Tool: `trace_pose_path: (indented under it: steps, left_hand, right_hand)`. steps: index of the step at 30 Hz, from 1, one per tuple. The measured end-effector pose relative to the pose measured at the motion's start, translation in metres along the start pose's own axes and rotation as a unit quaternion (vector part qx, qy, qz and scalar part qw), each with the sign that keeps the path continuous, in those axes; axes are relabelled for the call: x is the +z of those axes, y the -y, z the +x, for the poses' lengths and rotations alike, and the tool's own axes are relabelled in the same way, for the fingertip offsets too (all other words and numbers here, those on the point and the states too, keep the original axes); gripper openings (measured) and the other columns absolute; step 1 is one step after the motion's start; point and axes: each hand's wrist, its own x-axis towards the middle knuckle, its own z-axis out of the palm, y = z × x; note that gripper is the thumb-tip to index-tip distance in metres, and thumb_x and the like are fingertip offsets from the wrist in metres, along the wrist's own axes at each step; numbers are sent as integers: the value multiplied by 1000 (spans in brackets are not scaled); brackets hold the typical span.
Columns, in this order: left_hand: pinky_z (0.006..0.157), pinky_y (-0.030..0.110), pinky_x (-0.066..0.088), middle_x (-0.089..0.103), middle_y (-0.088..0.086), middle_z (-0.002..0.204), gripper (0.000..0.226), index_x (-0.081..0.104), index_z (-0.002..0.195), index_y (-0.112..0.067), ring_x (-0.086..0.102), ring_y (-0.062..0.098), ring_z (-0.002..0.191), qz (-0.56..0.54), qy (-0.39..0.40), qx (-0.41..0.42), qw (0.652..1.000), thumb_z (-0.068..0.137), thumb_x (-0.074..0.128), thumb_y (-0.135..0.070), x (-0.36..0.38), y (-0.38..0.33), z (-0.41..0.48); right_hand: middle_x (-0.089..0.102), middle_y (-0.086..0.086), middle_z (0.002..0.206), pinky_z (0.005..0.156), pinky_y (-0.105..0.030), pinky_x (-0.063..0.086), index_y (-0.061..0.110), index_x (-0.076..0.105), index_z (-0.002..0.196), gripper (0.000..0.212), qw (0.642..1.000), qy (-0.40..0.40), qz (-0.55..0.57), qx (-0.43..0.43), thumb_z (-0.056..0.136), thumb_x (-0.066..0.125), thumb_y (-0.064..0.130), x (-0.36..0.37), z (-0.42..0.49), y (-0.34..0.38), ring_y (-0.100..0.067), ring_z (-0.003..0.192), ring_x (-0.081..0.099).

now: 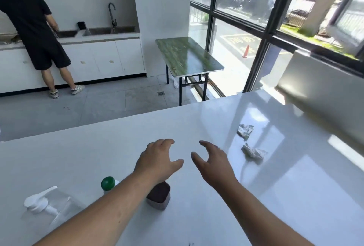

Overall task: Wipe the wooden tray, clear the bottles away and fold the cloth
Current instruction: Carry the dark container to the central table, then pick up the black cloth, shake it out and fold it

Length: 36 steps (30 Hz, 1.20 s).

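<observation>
Both my hands hover over the white table (275,196), empty, with fingers spread. My left hand (159,159) and my right hand (212,163) are side by side, a small gap between them. Under my left forearm stand a bottle with a green cap (108,183) and a jar with a dark brown lid (159,194). A clear pump bottle with a white pump head (39,202) stands at the near left. No wooden tray and no cloth are in view.
Two crumpled wrappers (245,130) (253,153) lie on the table to the right of my hands. Beyond the table stand a green folding table (187,54) by the window, and a person in black (33,29) at the sink counter.
</observation>
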Motion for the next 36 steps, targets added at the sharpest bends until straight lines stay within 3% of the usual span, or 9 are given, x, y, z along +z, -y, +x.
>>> trace_pose_path:
  steps: [10,14,17,20,23,26,30,34,36]
  left_hand:
    - [97,36,45,46,-15,154,73,42,149,-37,38,14,142,-71,127,241,960,85,64,-65,71,-129,-98]
    - [108,38,43,43,-13,158,76,40,152,-37,36,14,144,-86,196,328,920,86,63,-64,103,-202,-166]
    - [110,37,40,42,-11,159,77,39,154,-35,37,15,144,-73,213,400,888,86,64,-63,115,-266,-209]
    - [110,36,39,41,-12,159,76,39,153,-36,36,14,146,-66,217,447,865,87,63,-63,127,-325,-247]
    - [111,36,38,40,-15,159,75,37,153,-38,35,12,146,-49,219,482,847,88,61,-65,150,-376,-279]
    - [113,37,39,40,-15,159,75,37,154,-37,35,12,145,-27,230,495,837,88,61,-65,188,-426,-308]
    - [108,35,42,42,-16,157,75,37,153,-40,37,11,143,3,251,491,834,87,60,-67,252,-484,-346]
    - [102,33,44,42,-17,157,74,38,152,-39,38,10,142,49,281,497,820,87,61,-65,323,-557,-395]
    - [101,31,43,40,-18,158,73,37,152,-40,36,8,143,57,294,497,815,87,61,-64,349,-592,-415]
  right_hand:
    - [48,18,151,109,-30,39,38,47,149,71,958,-211,-60,185,85,52,69,-114,-241,-108,-7,145,36]
    - [45,20,153,103,-28,39,39,45,150,71,921,-296,-51,247,85,54,67,-158,-342,-142,-6,146,32]
    - [45,20,151,111,-35,44,39,45,149,70,886,-373,-40,274,86,53,66,-192,-407,-167,-7,145,34]
    - [44,18,154,114,-32,36,37,44,150,67,852,-430,-20,298,89,56,61,-220,-465,-195,-8,146,34]
    - [46,16,153,108,-29,34,35,45,149,65,827,-465,-1,316,90,58,59,-248,-510,-231,-7,145,34]
    - [50,15,146,112,-38,43,36,48,146,63,809,-490,29,323,89,60,59,-278,-540,-278,-11,139,43]
    - [54,15,141,109,-39,48,30,51,145,62,817,-472,48,327,90,63,55,-313,-564,-345,-10,133,50]
    - [53,23,117,83,-25,47,35,56,132,48,817,-449,68,354,87,64,50,-353,-597,-429,4,108,53]
    - [50,22,115,78,-26,44,36,55,131,47,810,-438,73,382,87,63,48,-371,-615,-468,2,112,51]
